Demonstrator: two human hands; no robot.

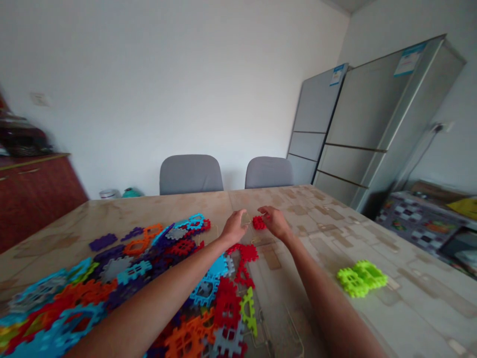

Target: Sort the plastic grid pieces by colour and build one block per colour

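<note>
Both of my hands reach out over the middle of the table. My left hand is held with thumb and fingers apart and nothing visible between them. Facing it, my right hand has its fingers curved and apart, close beside a small red toothed plastic block. Whether the right thumb touches this block cannot be made out. Nearer to me, a pile of toothed plastic building pieces in red, orange, blue, purple and grey lies under and around my left forearm. Flat red pieces lie just below my hands.
Two joined lime-green blocks lie on the right of the patterned table. A lime-green flat piece edges the pile. Two grey chairs stand at the far edge. Behind to the right are tall grey refrigerators.
</note>
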